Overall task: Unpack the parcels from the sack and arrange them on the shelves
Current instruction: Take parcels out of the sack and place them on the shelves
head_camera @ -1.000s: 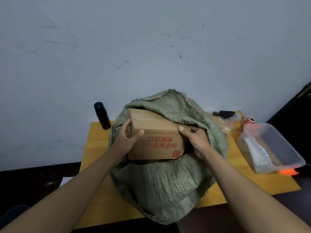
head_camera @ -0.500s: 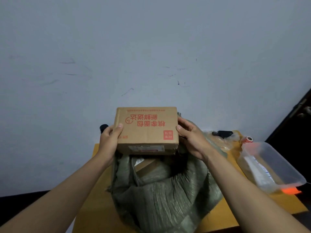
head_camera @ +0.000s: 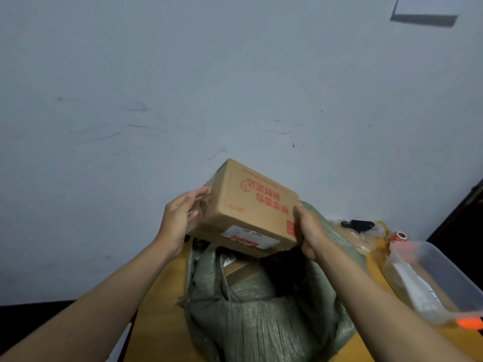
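Parcel (head_camera: 252,207), a brown cardboard box, is held in the air above the open mouth of the sack (head_camera: 264,317), tilted so its left end is higher than its right. Red Chinese characters run across its broad face, upside down to the camera, beside a small round red mark and a red square patch near the lower right corner; I cannot read the characters with confidence. A white shipping label with a red stripe sits on the near side face, its print too small to make out.

The left hand (head_camera: 180,220) presses against the box's left end with fingers stretched out almost straight, the end itself glossy with tape. The right hand (head_camera: 309,233) grips the right end, thumb on the near face; its fingers are hidden behind the box.

The green woven sack stands on a yellow wooden table (head_camera: 162,320). Inside its mouth a corner of another cardboard box (head_camera: 239,270) shows, the rest lost in shadow. To the right lie a clear plastic tub (head_camera: 439,273), a roll of red tape (head_camera: 398,236), crumpled clear plastic and a small black object (head_camera: 362,225) that I cannot identify. The tub is cut off at the frame's edge.
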